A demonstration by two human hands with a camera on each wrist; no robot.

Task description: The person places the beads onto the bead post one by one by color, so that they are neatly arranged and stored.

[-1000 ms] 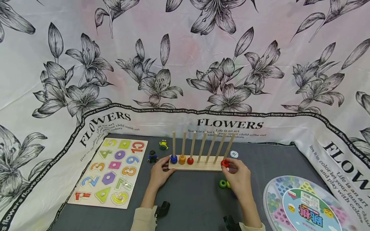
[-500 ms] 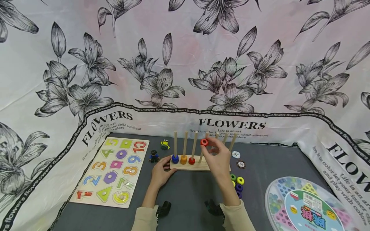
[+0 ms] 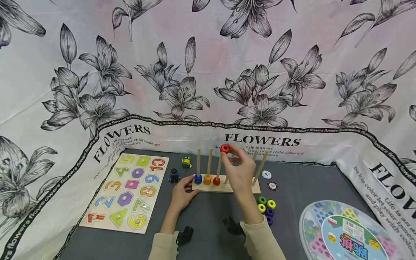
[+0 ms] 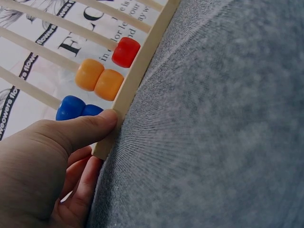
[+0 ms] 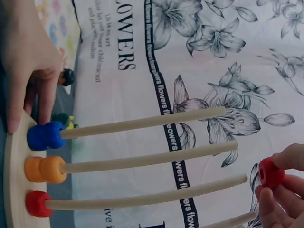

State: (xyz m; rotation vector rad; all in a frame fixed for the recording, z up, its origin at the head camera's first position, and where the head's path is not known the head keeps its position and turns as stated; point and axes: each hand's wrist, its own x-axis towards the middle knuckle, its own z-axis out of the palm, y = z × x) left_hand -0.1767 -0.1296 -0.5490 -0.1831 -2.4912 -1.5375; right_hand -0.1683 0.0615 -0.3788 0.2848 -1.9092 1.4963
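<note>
A wooden peg rack (image 3: 221,188) with several upright pegs stands on the grey table. My left hand (image 3: 182,195) grips the left end of its base, thumb on the front edge in the left wrist view. My right hand (image 3: 242,173) pinches a red bead (image 5: 272,172) with a hole through it, up near the top of the third peg (image 5: 147,194). That peg carries one red bead (image 4: 126,52) at its foot. Two blue beads (image 5: 46,136) sit on the first peg and two orange beads (image 5: 45,169) on the second.
Loose green, yellow and dark blue beads (image 3: 269,212) lie right of the rack, near two poker chips (image 3: 272,185). A number puzzle board (image 3: 125,195), a toy figure (image 3: 174,176) and a yellow-green toy (image 3: 186,162) are at left. A round game box (image 3: 347,231) lies at right.
My right hand has carried the red bead from the rack's right end up and leftward to the top of the third peg. My left hand keeps its grip on the base.
</note>
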